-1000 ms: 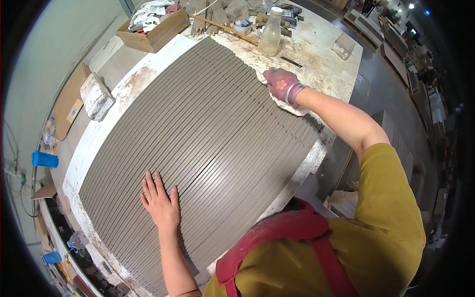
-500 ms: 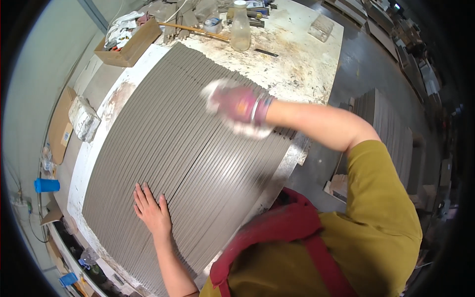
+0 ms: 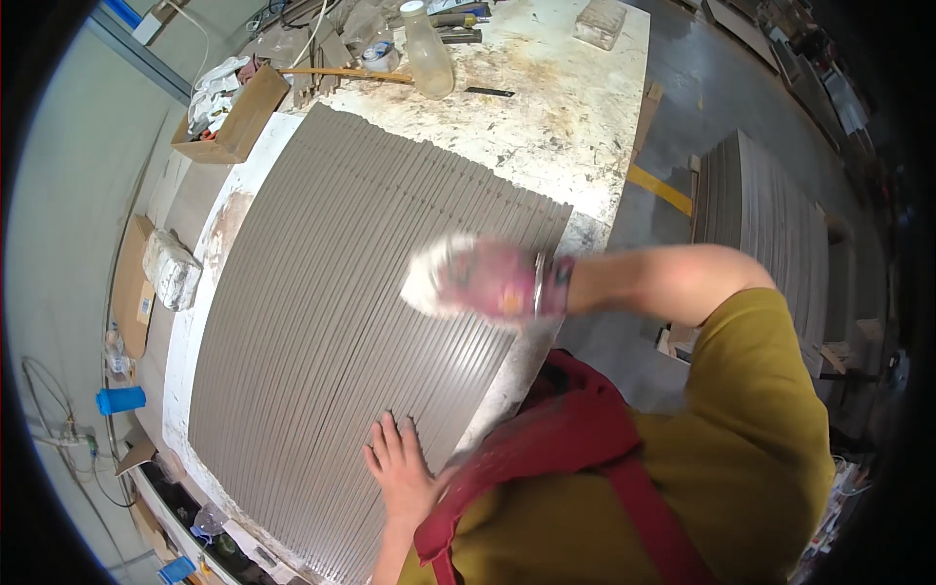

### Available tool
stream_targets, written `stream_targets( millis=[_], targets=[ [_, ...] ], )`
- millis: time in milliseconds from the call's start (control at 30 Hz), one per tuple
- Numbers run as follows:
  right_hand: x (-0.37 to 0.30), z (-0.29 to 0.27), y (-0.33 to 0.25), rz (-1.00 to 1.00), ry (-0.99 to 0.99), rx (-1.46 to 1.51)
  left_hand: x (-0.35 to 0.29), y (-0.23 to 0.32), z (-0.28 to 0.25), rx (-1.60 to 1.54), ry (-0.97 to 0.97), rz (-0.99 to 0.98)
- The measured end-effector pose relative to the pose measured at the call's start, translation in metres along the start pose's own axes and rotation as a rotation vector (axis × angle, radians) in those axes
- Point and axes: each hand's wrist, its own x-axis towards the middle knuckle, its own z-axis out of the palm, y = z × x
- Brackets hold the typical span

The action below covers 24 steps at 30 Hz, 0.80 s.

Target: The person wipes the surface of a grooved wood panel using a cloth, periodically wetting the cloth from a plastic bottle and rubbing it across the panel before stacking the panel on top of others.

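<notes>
Long grey strips or board edges (image 3: 312, 244) lie packed side by side in a wide ribbed mass across the worktable. My bare left hand (image 3: 400, 468) rests on their near part, fingers stretched and slightly spread. On my right hand (image 3: 497, 281) is a purple-pink work glove, blurred by motion. A whitish cloth (image 3: 425, 281) is bunched in that hand and held against or just over the strips, right of their middle. The gloved fingers are mostly hidden by the cloth and the blur.
On the stained white table (image 3: 546, 127) stand a cloudy bottle (image 3: 429, 58) and a wooden box (image 3: 234, 122) of rags. A dark flat blade-like tool (image 3: 489, 92) and a clear block (image 3: 599, 23) lie there too. Stacked boards (image 3: 770, 214) stand on the floor at right.
My right hand has swept the cloth nearer to my body over the strips. My left hand now lies further right and closer to me. The whole view has shifted somewhat.
</notes>
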Motion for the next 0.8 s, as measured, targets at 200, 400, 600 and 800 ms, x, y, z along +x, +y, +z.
stream_targets(
  millis=[200, 400, 600, 800],
  targets=[
    [-0.02, -0.035, 0.055, 0.313, -0.187, -0.186, 0.003, 0.0, 0.014, 0.067, 0.146, 0.03],
    [-0.006, -0.022, -0.006, 0.247, -0.25, -0.2, -0.004, -0.001, 0.012, 0.079, 0.124, 0.005],
    [0.012, -0.077, -0.042, 0.927, -0.225, 0.403, -0.003, -0.002, 0.012, 0.058, 0.114, -0.008],
    [-0.003, -0.036, 0.037, 0.901, -0.142, 0.334, -0.002, 0.001, 0.011, 0.051, 0.131, 0.012]
  ],
)
